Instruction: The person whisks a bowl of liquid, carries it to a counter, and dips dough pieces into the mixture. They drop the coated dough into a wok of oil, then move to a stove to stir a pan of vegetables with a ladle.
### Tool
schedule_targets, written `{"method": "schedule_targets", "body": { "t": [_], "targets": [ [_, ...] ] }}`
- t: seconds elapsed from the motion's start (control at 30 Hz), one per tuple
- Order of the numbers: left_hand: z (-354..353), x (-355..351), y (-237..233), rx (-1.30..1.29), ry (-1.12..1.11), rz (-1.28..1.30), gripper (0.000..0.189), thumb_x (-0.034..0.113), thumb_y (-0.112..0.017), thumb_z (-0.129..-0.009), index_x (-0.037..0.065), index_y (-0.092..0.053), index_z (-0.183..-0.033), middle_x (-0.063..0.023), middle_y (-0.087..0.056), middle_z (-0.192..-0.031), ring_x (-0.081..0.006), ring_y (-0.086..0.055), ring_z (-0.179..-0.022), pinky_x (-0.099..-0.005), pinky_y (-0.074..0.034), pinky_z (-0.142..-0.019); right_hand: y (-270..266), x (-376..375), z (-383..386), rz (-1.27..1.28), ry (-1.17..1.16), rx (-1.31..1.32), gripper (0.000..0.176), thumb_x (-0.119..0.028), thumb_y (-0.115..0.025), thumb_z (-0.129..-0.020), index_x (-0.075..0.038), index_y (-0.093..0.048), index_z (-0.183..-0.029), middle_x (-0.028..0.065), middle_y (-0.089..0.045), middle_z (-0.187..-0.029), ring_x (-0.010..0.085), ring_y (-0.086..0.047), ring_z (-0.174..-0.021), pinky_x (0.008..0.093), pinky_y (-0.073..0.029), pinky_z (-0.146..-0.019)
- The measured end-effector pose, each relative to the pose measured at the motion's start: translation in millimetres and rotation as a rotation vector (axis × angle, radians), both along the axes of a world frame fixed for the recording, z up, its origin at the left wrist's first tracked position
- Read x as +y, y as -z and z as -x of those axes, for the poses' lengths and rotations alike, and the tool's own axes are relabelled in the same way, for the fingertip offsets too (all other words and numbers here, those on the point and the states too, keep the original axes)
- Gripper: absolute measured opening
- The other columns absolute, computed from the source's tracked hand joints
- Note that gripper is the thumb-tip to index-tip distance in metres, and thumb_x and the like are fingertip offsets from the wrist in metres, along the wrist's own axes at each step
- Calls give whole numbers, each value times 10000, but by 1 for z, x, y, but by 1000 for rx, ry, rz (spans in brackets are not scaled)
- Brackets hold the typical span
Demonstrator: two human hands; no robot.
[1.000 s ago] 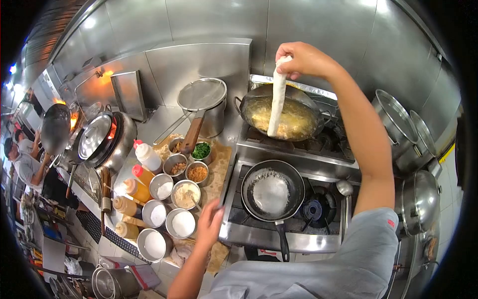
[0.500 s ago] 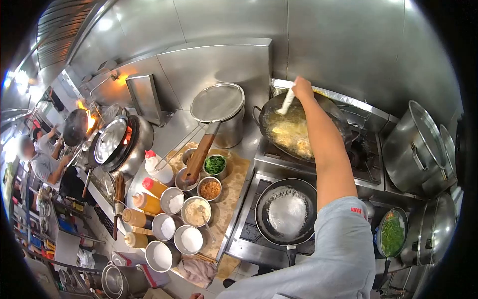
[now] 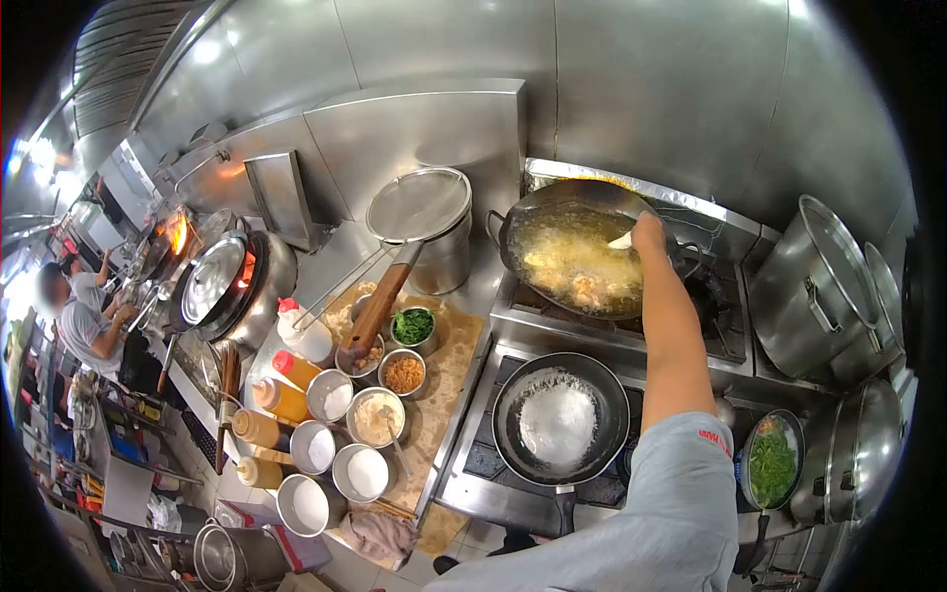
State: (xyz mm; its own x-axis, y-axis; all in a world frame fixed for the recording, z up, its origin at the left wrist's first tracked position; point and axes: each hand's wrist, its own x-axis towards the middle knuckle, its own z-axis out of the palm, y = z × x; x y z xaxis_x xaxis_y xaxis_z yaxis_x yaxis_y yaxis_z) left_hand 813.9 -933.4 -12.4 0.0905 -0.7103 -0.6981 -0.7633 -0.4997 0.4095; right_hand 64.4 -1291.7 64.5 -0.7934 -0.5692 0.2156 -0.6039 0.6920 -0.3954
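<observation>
From afar, I see the right hand (image 3: 647, 235) closed on a pale strip (image 3: 620, 241) at the right edge of the wok (image 3: 582, 190), presumably sparing skin the oil (image 3: 577, 240).

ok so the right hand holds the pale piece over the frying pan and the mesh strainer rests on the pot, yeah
Not over the frying pan: the head view shows the right hand holding the pale piece over the wok.

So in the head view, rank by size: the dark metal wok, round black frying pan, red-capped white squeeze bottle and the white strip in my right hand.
1. Wok
2. Frying pan
3. Squeeze bottle
4. White strip, going by its visible part; your right hand may hide more.
</observation>
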Motion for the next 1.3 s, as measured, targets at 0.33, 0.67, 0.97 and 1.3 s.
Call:
{"method": "schedule_targets", "body": {
  "t": [0.33,0.67,0.97,1.3],
  "targets": [
    [-99,14,118,134,143,64,379,314,-526,-873,23,-537,-1115,-147,-610,-984,-237,-590,-860,-320,-455,-706,-124,255,-172,356,-499,3,239,-180,-605,-813,-44,-590,-1009,123,-629,-928,243,-611,-856,317,-464,-786],
    [-229,26,362,115,1120,155,351,303,-558,-836,-18,-562,-977,-113,-630,-829,-217,-654,-687,-323,-484,-467,53,590,-388,210,-155,-1090,198,-149,-577,-858,-40,-579,-1024,78,-644,-919,154,-620,-831,282,-496,-690],
    [-156,25,336,367,233,-237,365,345,-554,-831,44,-525,-1036,-87,-587,-905,-217,-633,-768,-371,-481,-566,388,935,-515,-765,-151,-1412,282,-367,-587,-815,-136,-663,-958,90,-644,-868,225,-611,-787,387,-485,-722],
    [-16,73,319,373,336,-160,279,295,-505,-841,34,-598,-872,-108,-593,-640,-205,-596,-587,-331,-444,-481,246,776,-466,52,119,-1107,281,-273,-531,-871,-38,-593,-1014,87,-620,-814,164,-610,-768,305,-484,-673]
  ]
}}
